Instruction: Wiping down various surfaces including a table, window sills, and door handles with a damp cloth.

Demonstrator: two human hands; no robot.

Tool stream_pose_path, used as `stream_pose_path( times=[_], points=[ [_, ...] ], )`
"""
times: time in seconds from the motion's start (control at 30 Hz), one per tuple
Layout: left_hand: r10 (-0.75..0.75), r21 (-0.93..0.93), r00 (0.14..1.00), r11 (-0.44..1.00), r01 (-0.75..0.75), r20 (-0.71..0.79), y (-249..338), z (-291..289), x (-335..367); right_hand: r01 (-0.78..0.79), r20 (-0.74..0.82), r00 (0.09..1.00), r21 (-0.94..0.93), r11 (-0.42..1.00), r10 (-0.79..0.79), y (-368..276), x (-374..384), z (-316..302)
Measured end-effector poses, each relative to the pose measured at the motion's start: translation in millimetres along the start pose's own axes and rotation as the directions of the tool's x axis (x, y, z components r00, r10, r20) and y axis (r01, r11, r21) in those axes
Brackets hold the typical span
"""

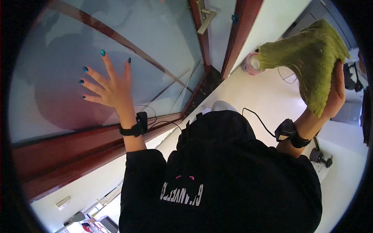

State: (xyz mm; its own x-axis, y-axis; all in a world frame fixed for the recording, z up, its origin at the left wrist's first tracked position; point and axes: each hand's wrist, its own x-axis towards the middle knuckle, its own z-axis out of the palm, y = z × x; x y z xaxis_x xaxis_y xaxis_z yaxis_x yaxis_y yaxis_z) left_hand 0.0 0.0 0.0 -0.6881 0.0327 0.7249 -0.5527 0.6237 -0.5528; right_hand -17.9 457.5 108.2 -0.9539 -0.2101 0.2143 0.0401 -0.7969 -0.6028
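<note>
Apparently a home interior, frosted-glass door (163,42) with red-brown frame (74,155), metal lever handle (206,21) by the door's edge, white wall (270,25), pink bucket (249,68) on the pale floor (268,93)

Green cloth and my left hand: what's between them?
In the head view, glass, red door frame, white wall and pink container show between left hand and green cloth.
</note>
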Motion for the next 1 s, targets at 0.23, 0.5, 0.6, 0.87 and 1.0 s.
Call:
stream_pose_path(
  times=[0.23,0.5,0.6,0.87,1.0],
  points=[
    [-0.121,0.043,0.993,0.992,0.120,0.013,-56.8,-21.5,-20.2,0.118,-0.394,0.857,-0.474,0.872,-0.331,8.6,21.2,43.7],
    [-0.184,0.082,0.983,0.980,0.181,0.027,-94.6,-32.7,-31.9,0.092,-0.125,0.986,-0.140,0.986,-0.110,9.6,19.2,50.4],
    [-0.203,0.115,0.978,0.974,0.196,0.053,-104.7,-37.8,-30.6,0.090,-0.225,0.965,-0.197,0.976,-0.134,6.9,18.6,43.2],
    [-0.273,0.223,0.959,0.942,0.251,0.075,-128.7,-31.5,-25.1,-0.025,-0.166,0.986,-0.179,0.984,-0.005,12.6,26.1,53.7],
    [-0.316,0.297,0.934,0.919,0.258,0.168,-136.4,-33.3,-30.2,-0.007,-0.265,0.960,-0.356,0.934,-0.094,9.4,25.8,50.7]
  ],
)
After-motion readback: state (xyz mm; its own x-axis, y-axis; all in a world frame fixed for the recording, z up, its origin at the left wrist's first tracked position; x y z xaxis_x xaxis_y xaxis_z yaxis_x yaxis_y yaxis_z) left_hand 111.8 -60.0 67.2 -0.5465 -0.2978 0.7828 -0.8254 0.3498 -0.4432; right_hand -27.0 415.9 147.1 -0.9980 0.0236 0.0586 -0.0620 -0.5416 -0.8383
